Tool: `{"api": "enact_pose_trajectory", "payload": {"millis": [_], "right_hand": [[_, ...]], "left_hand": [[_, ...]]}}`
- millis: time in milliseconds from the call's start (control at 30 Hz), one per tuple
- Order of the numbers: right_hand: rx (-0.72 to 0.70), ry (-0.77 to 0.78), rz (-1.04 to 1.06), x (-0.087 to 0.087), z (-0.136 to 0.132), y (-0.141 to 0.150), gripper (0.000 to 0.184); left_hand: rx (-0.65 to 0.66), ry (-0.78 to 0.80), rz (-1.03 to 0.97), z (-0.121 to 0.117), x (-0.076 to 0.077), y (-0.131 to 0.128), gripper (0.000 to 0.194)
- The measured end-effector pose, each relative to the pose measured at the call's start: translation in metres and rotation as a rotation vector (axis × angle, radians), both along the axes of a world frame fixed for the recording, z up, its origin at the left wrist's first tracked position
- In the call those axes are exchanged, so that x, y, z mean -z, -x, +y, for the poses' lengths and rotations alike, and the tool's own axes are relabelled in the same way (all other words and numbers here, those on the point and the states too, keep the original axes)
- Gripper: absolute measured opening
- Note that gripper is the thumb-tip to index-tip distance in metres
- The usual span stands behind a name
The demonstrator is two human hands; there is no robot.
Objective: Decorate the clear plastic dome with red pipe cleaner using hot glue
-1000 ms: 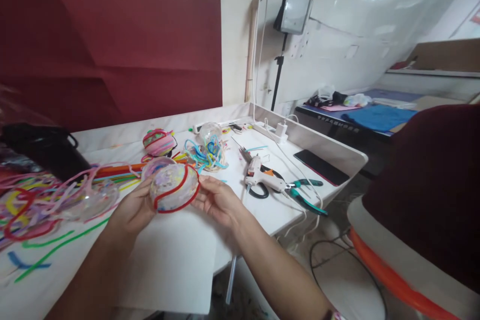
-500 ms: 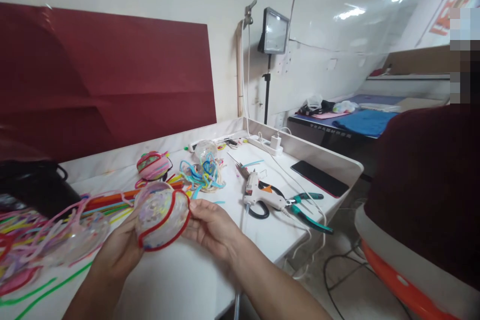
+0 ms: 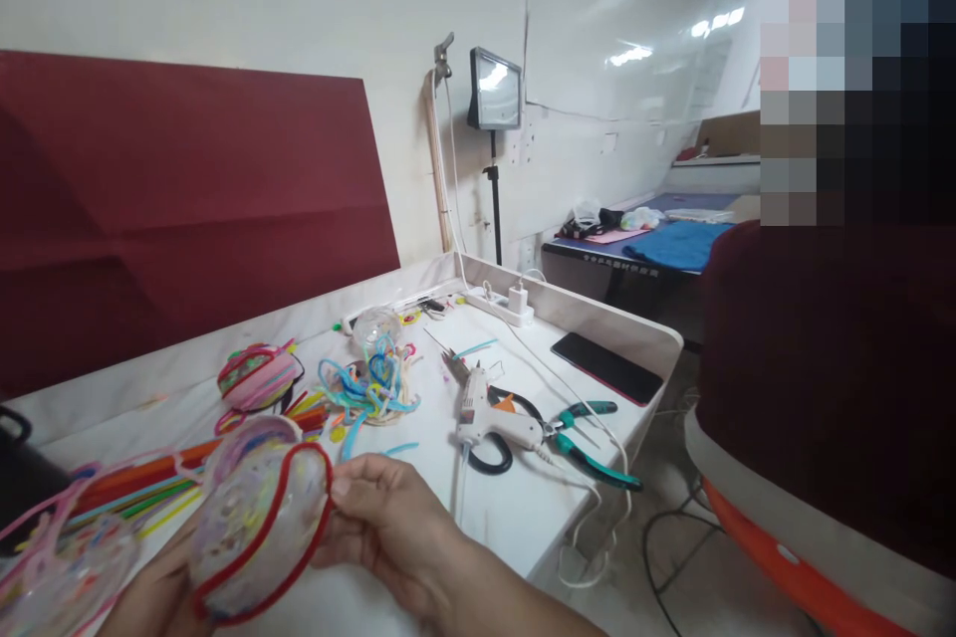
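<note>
A clear plastic ball-like shell (image 3: 254, 528) edged with red pipe cleaner (image 3: 282, 493) is held low in front of me, tilted. My left hand (image 3: 160, 577) grips it from the left, its fingers mostly hidden behind the shell. At its right rim, my right hand (image 3: 395, 528) pinches the edge between thumb and fingers. Just behind it lie straight coloured pipe cleaners (image 3: 164, 493) and a ball wrapped in pink and red (image 3: 258, 378). Right of my hands rests a white hot glue gun (image 3: 478, 408), partly over black-handled scissors (image 3: 491, 455).
Green-handled pliers (image 3: 597, 463) and a black phone (image 3: 606, 368) lie on the right. Tangled blue pipe cleaners (image 3: 373, 383) sit by a clear shell (image 3: 377, 328). A power strip (image 3: 500, 307) stands at the back. A person in dark clothing (image 3: 814, 398) is at right.
My view has turned right and slightly up, so the table items sit further left and lower. Both hands keep hold of the shell, which appears lower left and more tilted.
</note>
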State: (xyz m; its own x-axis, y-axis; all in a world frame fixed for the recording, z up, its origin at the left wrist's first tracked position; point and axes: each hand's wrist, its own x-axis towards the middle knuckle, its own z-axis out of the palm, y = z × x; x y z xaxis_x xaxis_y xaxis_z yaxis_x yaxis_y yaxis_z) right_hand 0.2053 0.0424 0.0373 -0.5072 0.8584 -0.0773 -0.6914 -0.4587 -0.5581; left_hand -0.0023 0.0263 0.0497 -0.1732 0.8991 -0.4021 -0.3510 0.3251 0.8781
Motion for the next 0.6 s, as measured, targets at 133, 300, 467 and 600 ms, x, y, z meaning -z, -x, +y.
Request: {"api": "enact_pose_trajectory", "payload": {"millis": [133,300,467,600], "right_hand": [[0.102,-0.113,-0.148,0.001,-0.004,-0.016,0.065],[0.335,-0.408,-0.508,0.016,-0.021,-0.044,0.030],[0.608,-0.807,-0.870,0.034,-0.038,-0.071,0.016],[0.736,-1.029,-0.945,0.043,-0.041,-0.083,0.017]], "left_hand": [[-0.142,-0.044,0.073,0.000,-0.003,-0.013,0.114],[-0.189,-0.044,0.081,-0.004,-0.013,-0.037,0.100],[-0.107,-0.051,0.102,-0.001,-0.010,-0.038,0.100],[-0.113,-0.003,0.102,0.001,-0.005,-0.036,0.080]]}}
